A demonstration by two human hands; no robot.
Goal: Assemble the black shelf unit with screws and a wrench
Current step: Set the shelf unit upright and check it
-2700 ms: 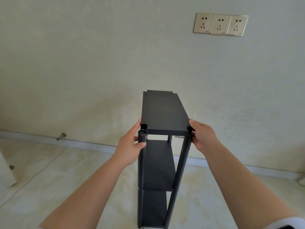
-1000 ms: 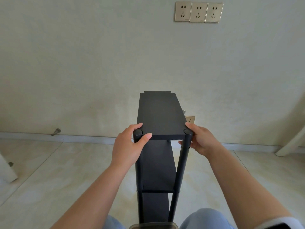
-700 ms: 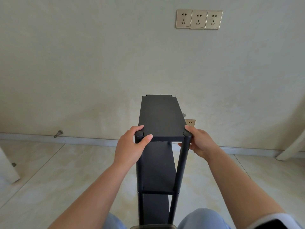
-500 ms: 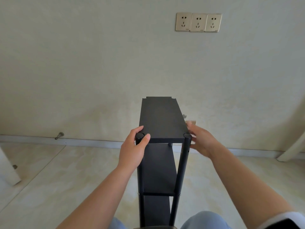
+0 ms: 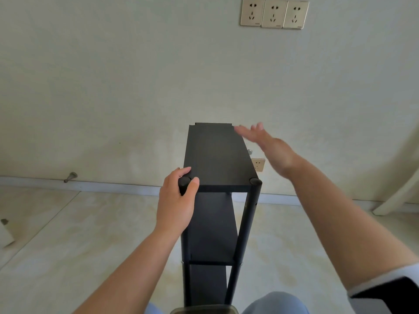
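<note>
A pale plastered wall (image 5: 113, 75) and a cream tiled floor (image 5: 68, 234) frame the black shelf unit (image 5: 217, 155), which stands upright on the floor just in front of the wall, its narrow end toward the camera. The person's left hand (image 5: 175, 205) grips the near left post (image 5: 184, 182) of the shelf unit, thumb and fingers curled round the rounded post top at the corner of the top shelf. The right hand (image 5: 269, 146) is off the unit, fingers straight and spread (blurred), beside the far right corner of the top shelf; whether a fingertip touches the edge cannot be told. The near right post (image 5: 250, 211) stands free, with two lower shelves visible between the posts. Above the shelf unit a row of three wall sockets (image 5: 274, 13) is mounted high on the wall; a single low socket (image 5: 258, 164) shows just right of the top shelf. Left of the unit, a metal door stop (image 5: 70, 176) juts from the wall above the skirting. Below the unit, light blue trouser knees (image 5: 274, 302) and a translucent container rim (image 5: 204, 310) edge into view.
</note>
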